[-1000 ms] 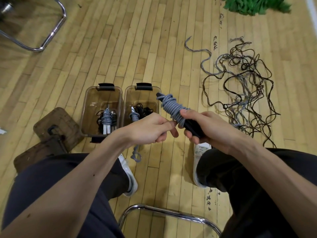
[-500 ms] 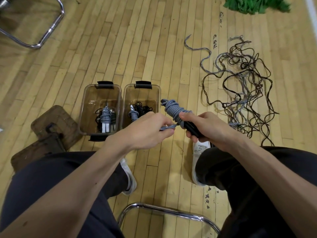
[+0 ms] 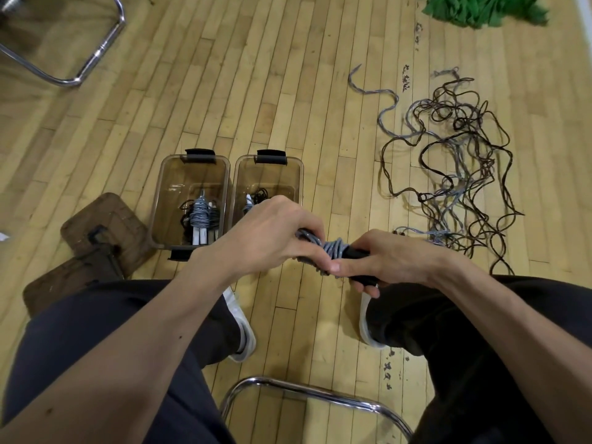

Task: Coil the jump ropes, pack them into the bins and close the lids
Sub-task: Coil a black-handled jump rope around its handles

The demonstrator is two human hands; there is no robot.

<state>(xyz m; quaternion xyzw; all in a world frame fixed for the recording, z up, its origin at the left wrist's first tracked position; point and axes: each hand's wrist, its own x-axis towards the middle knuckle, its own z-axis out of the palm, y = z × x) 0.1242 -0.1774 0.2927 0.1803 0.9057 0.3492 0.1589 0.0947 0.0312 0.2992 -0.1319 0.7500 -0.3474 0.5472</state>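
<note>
Mid-coil on one grey jump rope, held up over the floor just in front of the right bin. Right hand clamped round the black handles, left hand gripping the wrapped end, probably tucking the tail. Next up, by the look of it: snug that tail so nothing unwinds, then drop the bundle in beside the one already packed. Big tangle waiting off to the right, lids lying left of the left bin.
</note>
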